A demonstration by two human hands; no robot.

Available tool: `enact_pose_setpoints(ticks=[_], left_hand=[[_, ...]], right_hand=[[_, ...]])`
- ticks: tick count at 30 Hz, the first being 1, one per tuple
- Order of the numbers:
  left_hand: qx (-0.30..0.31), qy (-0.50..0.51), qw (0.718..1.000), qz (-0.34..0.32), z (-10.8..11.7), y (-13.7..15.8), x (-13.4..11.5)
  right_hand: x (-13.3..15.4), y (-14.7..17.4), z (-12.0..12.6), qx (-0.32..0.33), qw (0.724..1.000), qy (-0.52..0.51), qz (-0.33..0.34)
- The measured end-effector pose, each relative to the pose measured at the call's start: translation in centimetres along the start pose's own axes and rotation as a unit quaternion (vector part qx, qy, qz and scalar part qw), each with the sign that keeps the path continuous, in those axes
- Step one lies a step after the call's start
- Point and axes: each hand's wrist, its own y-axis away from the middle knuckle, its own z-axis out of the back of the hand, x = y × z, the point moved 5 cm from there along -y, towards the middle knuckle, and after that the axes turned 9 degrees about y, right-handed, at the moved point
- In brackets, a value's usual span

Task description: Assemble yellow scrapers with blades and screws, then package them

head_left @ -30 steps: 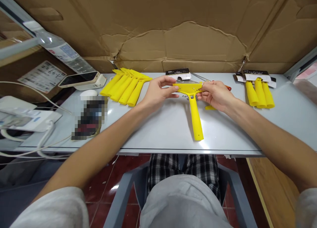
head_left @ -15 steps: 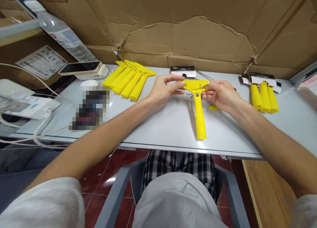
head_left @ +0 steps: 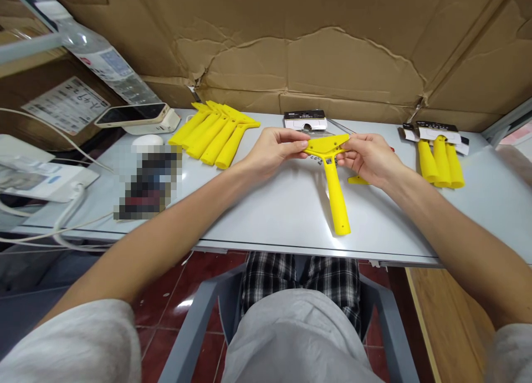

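Observation:
Above the table, a yellow scraper [head_left: 337,197] hangs handle-down toward me, its wide head held at both ends. My left hand [head_left: 279,149] pinches the head's left corner between thumb and fingers. At the right corner, my right hand [head_left: 371,158] grips with thumb and forefinger, the other fingers curled beneath. Small dark screws [head_left: 318,160] lie on the table behind the scraper, partly covered by it. Beneath my right hand a flat yellow piece [head_left: 357,180] shows on the tabletop, mostly hidden.
Several yellow scrapers [head_left: 224,133] lie in a row at back left. A small black-and-white box [head_left: 305,120] stands at the back. More yellow handles [head_left: 442,161] poke from packaging at right. A phone [head_left: 133,115], bottle [head_left: 103,61] and white cables [head_left: 62,222] crowd the left side.
The scraper has tilted slightly between my hands: its right corner is a little higher and its handle end has swung slightly right. Both hands keep their hold.

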Motion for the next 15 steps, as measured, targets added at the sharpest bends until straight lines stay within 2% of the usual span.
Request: enact_pose_setpoints(ticks=[8, 15], left_hand=[[0.0, 0.025, 0.999, 0.037, -0.01, 0.05, -0.04], [0.005, -0.017, 1.0, 0.013, -0.15, 0.06, 0.18]], right_hand=[[-0.03, -0.14, 0.07, 0.018, 1.0, 0.005, 0.003], [-0.22, -0.14, 0.11, 0.03, 0.999, 0.015, 0.0]])
